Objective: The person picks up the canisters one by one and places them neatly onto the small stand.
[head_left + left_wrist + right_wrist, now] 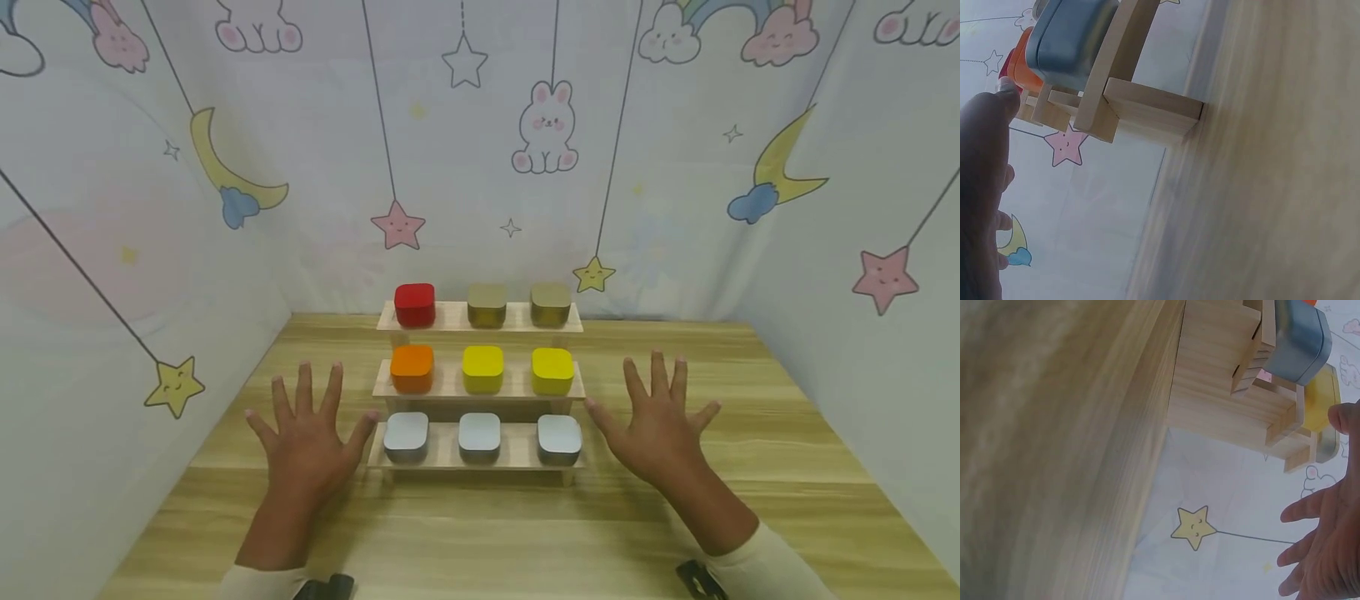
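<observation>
A tiered wooden stand [450, 458] carries small square tins with rounded corners, three to a step. White-lidded tins [480, 433] fill the front step. An orange tin [412, 369] and two yellow tins [483, 369] stand on the middle one, a red tin [415, 305] and two gold tins [487, 305] on the top. To the left of the stand my left hand [307, 450] spreads its fingers, thumb toward the front step. My right hand [660, 429] is spread likewise at the right side, its thumb pointing at the stand. Neither hand holds anything.
The stand is on a wood-grain table [480, 533]. Pale curtains [465, 167] printed with stars, moons and rabbits hang behind and on both sides. Dark straps [701, 579] show at both wrists, by the light sleeves [772, 571].
</observation>
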Tool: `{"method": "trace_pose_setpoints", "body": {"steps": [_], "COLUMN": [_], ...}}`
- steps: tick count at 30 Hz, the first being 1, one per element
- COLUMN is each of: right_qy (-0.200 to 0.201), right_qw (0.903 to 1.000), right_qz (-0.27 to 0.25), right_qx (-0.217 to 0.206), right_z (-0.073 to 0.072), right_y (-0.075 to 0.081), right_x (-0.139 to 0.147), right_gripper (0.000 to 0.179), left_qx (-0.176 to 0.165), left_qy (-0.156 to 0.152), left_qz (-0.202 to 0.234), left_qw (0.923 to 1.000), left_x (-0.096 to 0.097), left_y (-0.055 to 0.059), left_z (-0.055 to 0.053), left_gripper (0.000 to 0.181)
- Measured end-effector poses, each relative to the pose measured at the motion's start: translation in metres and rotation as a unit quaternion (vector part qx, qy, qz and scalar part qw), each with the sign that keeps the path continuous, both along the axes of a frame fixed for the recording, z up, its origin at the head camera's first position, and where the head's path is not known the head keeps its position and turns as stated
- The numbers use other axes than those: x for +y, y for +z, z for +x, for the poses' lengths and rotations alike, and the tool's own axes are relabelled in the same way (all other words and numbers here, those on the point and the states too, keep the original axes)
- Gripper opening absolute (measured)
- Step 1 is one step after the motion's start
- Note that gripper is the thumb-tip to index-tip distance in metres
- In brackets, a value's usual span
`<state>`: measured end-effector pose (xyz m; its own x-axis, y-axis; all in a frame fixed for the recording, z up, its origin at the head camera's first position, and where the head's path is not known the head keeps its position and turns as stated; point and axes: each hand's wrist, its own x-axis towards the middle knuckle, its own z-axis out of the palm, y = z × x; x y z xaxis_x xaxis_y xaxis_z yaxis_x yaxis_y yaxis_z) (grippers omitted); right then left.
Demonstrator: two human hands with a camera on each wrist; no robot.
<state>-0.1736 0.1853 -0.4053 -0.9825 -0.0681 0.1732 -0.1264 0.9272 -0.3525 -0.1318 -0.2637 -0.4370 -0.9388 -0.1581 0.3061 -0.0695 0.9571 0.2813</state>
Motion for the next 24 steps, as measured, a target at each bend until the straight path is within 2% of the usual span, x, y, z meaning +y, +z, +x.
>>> {"method": "trace_pose_setpoints", "body": {"steps": [10,24], "right_qy": [-0.002,-0.002], "right_qw": [1.0000,1.0000], "right_qz": [0.002,0.002], "right_qx": [-0.007,-0.008], "right_z": [0.0002,0.0008], "right_y": [0.0011,0.0006], "right_x": [-0.0006,-0.0008], "right_gripper": [0.106,0.106], "left_qx": [-0.017,-0.019], "left_qy": [0.010,0.012], "left_qz": [0.001,0.000], "left_qw": [0.9998,0.9997], "left_x": [0.0009,0.0015], "left_y": [0.0019,0.0008], "left_z": [0.0007,0.0002], "left_gripper": [0.094,0.094]}}
